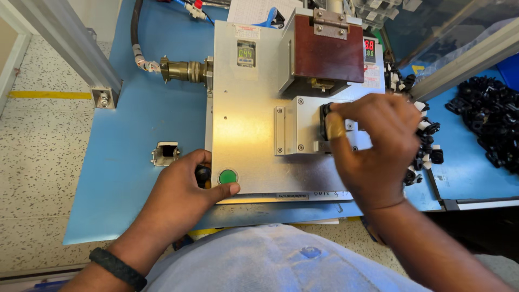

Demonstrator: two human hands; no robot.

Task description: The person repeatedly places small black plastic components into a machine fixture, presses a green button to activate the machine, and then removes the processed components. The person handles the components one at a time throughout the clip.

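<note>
One small black part [326, 120], dark and chunky, pinched at the fixture block [303, 127] near the middle of the metal press machine [246, 124]. Gripped by the right hand [373, 148], fingers together around its upper edge, thumb tip pressed against its side; lower half hidden behind the thumb. Just above the block, a dark red hinged head [330, 54] with a metal hinge on top. Toward the machine's upper left, a small digital counter [245, 53]; at its upper right edge, a red numeric display [369, 48]. At the machine's lower left corner, a round green button [227, 176], touched at its rim by the thumb of the left hand [181, 194], remaining fingers curled loosely over the plate's edge, clamped on nothing. Black wristband [118, 267] on that wrist. Left of the machine, a brass cable connector [184, 70] plugged into its side, and a small square metal socket [166, 153] on the blue tabletop [124, 135]. Right of the machine, heaps of black clips [486, 124] and black-and-white pieces [424, 143]. Beyond the table's left edge, speckled floor [38, 140] with a yellow line.
</note>
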